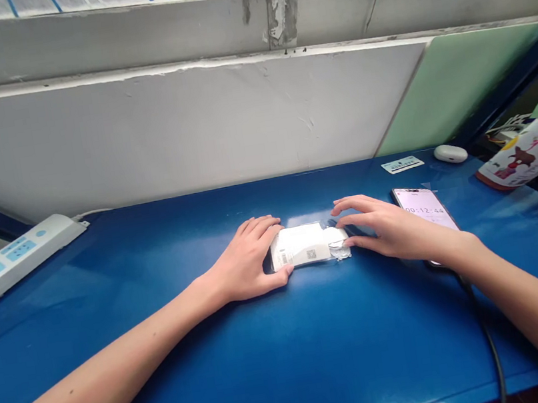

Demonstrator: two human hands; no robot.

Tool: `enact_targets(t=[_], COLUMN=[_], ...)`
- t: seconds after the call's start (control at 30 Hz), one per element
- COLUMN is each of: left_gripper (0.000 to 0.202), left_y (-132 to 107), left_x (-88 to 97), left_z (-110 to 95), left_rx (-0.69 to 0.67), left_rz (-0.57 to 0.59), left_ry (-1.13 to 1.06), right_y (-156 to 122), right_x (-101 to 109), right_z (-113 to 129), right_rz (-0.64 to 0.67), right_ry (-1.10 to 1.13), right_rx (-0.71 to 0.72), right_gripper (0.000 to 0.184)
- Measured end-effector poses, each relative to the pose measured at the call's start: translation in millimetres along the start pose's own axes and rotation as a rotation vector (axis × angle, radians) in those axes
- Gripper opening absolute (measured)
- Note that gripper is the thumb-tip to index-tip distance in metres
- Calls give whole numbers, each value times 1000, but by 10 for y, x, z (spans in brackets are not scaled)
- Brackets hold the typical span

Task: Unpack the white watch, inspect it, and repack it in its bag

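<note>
A small flat white packet (300, 245), with a barcode and a square code printed on it, lies on the blue table (293, 359). Clear film seems to wrap it, and its right end looks ragged. My left hand (247, 258) holds the packet's left end, thumb along the near edge and fingers over the far side. At the ragged end is my right hand (384, 228), its fingers apart and curved around that end. The thumb and index fingertips are at the packet's edge; whether they touch it I cannot tell.
Beside my right forearm lies a phone (424, 208) showing a timer, with a black cable (485, 331) running toward me. Behind it are a card (402, 165) and a white earbud case (450, 153). A printed container (525, 156) stands right; a power strip (19, 255) lies left.
</note>
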State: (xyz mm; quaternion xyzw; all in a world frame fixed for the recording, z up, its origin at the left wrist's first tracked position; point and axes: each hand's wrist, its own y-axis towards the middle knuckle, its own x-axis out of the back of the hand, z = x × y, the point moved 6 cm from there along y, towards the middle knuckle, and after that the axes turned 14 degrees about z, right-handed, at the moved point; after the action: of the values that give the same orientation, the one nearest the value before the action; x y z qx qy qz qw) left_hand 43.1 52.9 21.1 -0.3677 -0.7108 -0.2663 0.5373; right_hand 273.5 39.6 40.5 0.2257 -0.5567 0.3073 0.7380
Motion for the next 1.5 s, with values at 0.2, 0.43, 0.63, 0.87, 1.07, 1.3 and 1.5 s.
enact_targets(t=[0.2,0.43,0.63,0.87,1.07,1.3,1.5], left_gripper=[62,60,60,63,57,54,49], left_y=[-18,-20,-12,-29,-10,-16,-14], left_x=[33,10,-1,35,27,57,64], left_z=[-17,-5,14,-22,-12,-12,-23], left_rx=[-38,-20,-12,-30,-16,-11,-7], left_rz=[-36,-37,-51,-65,-35,-62,-61], left_ry=[-12,-3,-2,-13,-13,-45,-71], right_y=[43,90,41,85,59,-53,-85], right_x=[-124,-204,-71,-220,-124,66,162], right_z=[104,70,58,102,99,-69,-147], right_rz=[-23,-20,-8,-3,16,-8,-102], right_ry=[64,152,104,105,39,-14,-66], right_rx=[-32,-78,-81,-22,-20,-97,-125], right_gripper=[37,37,26,34,32,31,32])
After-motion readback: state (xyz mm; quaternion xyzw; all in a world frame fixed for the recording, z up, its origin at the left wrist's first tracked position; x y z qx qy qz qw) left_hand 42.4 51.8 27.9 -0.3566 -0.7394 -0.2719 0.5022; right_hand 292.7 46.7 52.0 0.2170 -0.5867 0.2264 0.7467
